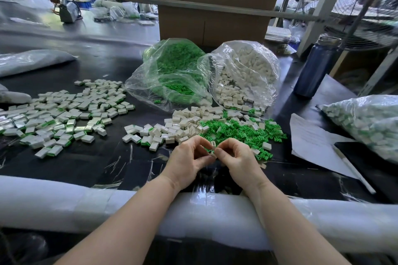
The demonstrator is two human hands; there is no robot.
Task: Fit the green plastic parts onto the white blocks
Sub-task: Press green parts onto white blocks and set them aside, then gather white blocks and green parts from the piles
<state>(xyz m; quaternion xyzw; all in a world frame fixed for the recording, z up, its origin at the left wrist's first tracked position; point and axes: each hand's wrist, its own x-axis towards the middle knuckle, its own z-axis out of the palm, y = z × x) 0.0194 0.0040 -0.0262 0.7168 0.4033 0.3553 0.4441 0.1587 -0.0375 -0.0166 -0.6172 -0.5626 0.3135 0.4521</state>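
Black worktop (90, 161), foam-padded edge (64, 200), perhaps a workshop.

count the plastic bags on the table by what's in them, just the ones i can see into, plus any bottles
Bag of green parts: 1
Bag of white blocks: 1
Bag of assembled white-and-green blocks, at the right: 1
Blue bottle: 1
Total: 4

The pale bags at the far left are too opaque to sort.

green parts (241, 133), white blocks (64, 112) — blue bottle (313, 71)
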